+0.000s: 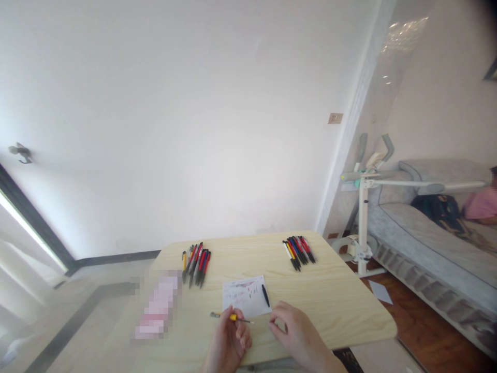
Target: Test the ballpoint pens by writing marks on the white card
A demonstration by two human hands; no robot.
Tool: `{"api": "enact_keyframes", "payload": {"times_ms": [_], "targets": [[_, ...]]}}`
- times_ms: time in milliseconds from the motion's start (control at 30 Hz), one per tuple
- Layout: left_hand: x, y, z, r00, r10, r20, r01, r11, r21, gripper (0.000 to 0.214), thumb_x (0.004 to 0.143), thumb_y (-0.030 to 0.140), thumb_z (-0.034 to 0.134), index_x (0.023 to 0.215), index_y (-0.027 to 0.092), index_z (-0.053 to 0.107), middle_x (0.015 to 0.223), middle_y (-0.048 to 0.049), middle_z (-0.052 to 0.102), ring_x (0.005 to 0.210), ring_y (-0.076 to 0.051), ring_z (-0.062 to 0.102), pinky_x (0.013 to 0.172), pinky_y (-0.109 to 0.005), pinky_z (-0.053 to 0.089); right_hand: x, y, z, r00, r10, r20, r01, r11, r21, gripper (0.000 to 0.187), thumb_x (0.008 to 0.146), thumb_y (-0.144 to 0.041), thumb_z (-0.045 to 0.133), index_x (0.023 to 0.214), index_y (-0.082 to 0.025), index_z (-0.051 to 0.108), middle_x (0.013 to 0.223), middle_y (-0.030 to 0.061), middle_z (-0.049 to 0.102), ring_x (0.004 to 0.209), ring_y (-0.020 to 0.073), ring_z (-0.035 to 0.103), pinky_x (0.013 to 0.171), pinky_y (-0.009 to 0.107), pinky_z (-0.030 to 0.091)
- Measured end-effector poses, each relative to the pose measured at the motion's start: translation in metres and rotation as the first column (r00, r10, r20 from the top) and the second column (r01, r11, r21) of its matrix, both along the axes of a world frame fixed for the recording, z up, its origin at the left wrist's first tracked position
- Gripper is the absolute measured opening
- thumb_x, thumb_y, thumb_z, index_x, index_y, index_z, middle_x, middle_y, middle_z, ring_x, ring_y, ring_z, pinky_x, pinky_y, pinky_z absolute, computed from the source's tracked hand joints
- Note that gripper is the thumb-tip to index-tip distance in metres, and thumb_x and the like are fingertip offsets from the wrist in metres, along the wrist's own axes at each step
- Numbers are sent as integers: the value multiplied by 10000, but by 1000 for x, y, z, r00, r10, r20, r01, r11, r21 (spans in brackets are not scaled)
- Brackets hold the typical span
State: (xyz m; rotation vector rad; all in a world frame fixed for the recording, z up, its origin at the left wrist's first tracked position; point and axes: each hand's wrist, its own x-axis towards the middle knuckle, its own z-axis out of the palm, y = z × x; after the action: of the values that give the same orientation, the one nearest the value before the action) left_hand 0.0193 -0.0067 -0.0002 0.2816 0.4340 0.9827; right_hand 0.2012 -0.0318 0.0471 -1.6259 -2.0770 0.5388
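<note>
My left hand is closed on a yellow pen, held between thumb and fingers at the front of the table. A thin refill sticks out of the pen's right end and points toward my right hand. That hand is pinched, thumb against forefinger, just right of the refill tip; anything between its fingertips is too small to make out. Behind the hands lies a white sheet of paper with scribbles on it. A black pen barrel piece rests on the sheet's right side.
Several pens lie bunched at the back left of the wooden table, and another bunch of pens at the back right. A blurred pink-and-white item is at the left edge. Right of the table stand an exercise machine and a sofa.
</note>
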Motion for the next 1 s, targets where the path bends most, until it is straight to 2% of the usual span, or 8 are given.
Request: {"api": "enact_keyframes", "payload": {"times_ms": [200, 600, 800, 1000], "targets": [[0, -1, 2, 1000, -1, 6, 1, 1000, -5, 232, 706, 385, 601, 652, 177, 515, 371, 76, 372, 353, -59, 350, 438, -215, 168, -1, 13, 2, 997, -60, -40, 60, 998, 14, 162, 762, -212, 516, 762, -237, 676, 774, 1, 594, 696, 125, 556, 628, 193, 376], [0, -1, 4, 1000, 2, -15, -2, 1000, -6, 224, 711, 372, 599, 650, 173, 517, 368, 76, 373, 351, -56, 350, 437, -217, 161, -11, 33, 12, 985, -166, 57, 163, 986, 42, 138, 753, -209, 495, 752, -218, 632, 730, -12, 645, 676, 118, 567, 600, 191, 335], [0, -1, 3, 999, 6, -51, -7, 1000, -10, 243, 686, 381, 621, 646, 175, 497, 368, 85, 353, 351, -53, 342, 438, -219, 165, -22, 44, 4, 959, -241, 148, 234, 970, 64, 88, 724, -194, 517, 711, -213, 602, 711, -11, 649, 664, 128, 572, 553, 209, 298], [0, -1, 1, 998, 7, -66, -8, 1000, -19, 244, 687, 386, 618, 650, 179, 495, 366, 87, 347, 352, -57, 342, 439, -223, 172, -33, 51, -4, 927, -304, 219, 294, 953, 77, 100, 750, -201, 501, 750, -213, 601, 759, 6, 655, 724, 147, 591, 585, 222, 323]]}}
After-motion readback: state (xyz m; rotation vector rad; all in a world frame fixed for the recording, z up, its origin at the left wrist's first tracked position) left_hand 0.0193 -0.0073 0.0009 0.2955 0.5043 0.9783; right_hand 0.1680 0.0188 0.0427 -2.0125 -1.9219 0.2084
